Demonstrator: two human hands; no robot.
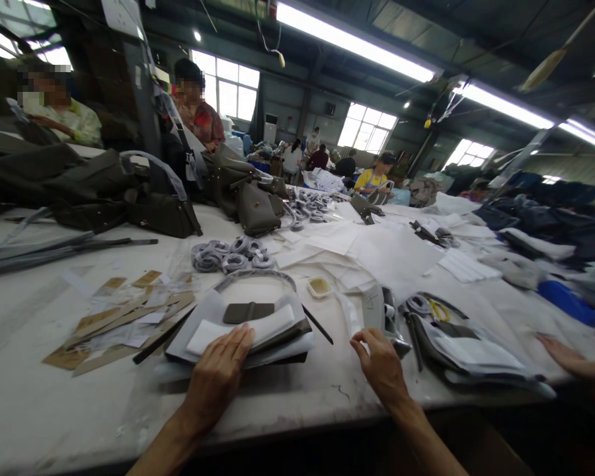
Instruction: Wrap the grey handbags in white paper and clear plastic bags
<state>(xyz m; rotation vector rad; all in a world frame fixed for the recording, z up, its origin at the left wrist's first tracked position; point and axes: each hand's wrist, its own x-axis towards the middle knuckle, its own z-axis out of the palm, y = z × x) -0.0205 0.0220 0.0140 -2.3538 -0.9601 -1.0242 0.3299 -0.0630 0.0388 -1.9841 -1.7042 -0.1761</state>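
Note:
My left hand (223, 360) lies flat, fingers together, on a folded white padding sheet (272, 325). That sheet rests on a dark olive handbag (305, 328) lying flat, with a clear-wrapped handle loop (258, 273) at its far side. A small dark olive piece with a strap (248, 312) lies just beyond the padding. To the right, my right hand (381, 363) is closed in a pinch at the lower end of a translucent strip (348, 314). Right beside it stands a dark and silvery object with white parts (389, 311), partly hidden; its kind is unclear.
Brown cards and clear slips (129, 317) are spread at left. Coiled grey straps (233, 254) and a small yellowish dish (320, 286) lie beyond. Another wrapped bag (469, 350) sits at right, near another person's hand (562, 354). Dark bags (260, 208) and co-workers line the far side.

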